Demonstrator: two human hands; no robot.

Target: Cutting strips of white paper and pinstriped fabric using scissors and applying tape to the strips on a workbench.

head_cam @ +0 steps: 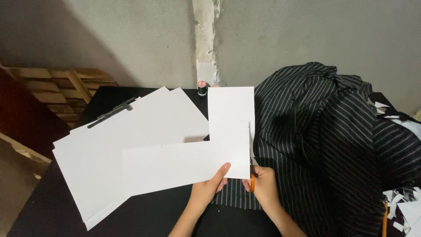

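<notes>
The left hand (209, 186) pinches the bottom edge of the white paper (231, 131) while the right hand (264, 184) grips orange scissors (251, 175) cutting up its right edge, above the dark tabletop (149, 215).

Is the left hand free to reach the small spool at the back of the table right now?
Probably not: the left hand is pinching the L-shaped white sheet, which the right hand cuts with orange scissors. The spool stands far back, beyond the stacked sheets.

scissors (251, 175): blades mostly behind white sheet (231, 131) | paper scraps (405, 206): cut by right edge
</notes>
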